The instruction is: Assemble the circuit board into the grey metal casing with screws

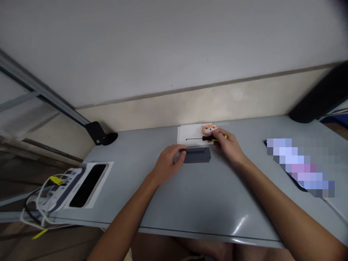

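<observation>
My left hand (170,159) is closed around the left end of a dark grey box with a row of vent slots (198,155), which rests on the grey table. In my right hand (224,142) is a screwdriver (208,138) with a black and yellow handle. Its thin shaft points left, above a white sheet of paper (187,132), and a tiny dark spot shows at its tip, too small to name. Just behind the screwdriver handle lies an orange and white animal-faced item (208,128), partly hidden by my right fingers.
On the left are a power strip (65,186) with cables and a dark-screened phone (88,185) on white paper. A black stand (100,134) is at the back left. A pixelated device (299,166) with a white cable lies at right, below a black cylinder (318,94).
</observation>
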Motion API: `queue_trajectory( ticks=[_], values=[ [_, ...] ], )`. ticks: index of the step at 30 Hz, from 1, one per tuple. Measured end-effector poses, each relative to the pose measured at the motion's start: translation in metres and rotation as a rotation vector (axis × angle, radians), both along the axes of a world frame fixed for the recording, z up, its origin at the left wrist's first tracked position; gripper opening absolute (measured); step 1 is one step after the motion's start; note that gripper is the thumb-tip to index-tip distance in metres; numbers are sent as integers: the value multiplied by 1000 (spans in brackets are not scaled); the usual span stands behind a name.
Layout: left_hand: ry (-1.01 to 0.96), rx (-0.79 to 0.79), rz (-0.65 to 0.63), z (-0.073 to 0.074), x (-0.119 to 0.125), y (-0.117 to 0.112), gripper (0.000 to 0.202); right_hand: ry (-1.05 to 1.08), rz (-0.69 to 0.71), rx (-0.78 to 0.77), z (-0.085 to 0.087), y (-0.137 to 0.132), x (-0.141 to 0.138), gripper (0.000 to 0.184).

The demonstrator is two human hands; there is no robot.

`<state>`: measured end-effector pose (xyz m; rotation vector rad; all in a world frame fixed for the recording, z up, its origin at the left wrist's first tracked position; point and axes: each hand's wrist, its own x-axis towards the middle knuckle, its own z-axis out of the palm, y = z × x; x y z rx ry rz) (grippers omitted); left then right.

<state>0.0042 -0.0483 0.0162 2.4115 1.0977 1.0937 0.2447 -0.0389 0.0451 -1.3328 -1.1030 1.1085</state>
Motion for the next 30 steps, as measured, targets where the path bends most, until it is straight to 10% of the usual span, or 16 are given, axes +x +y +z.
queue_trajectory(
  ticks=[10, 30],
  values=[
    [-11, 105, 144, 6, -5, 5, 19, 359, -147, 37, 5, 7, 17, 13],
    [45, 209, 143, 3, 21, -13, 13, 326, -204, 11, 13, 8, 24, 10]
  ],
)
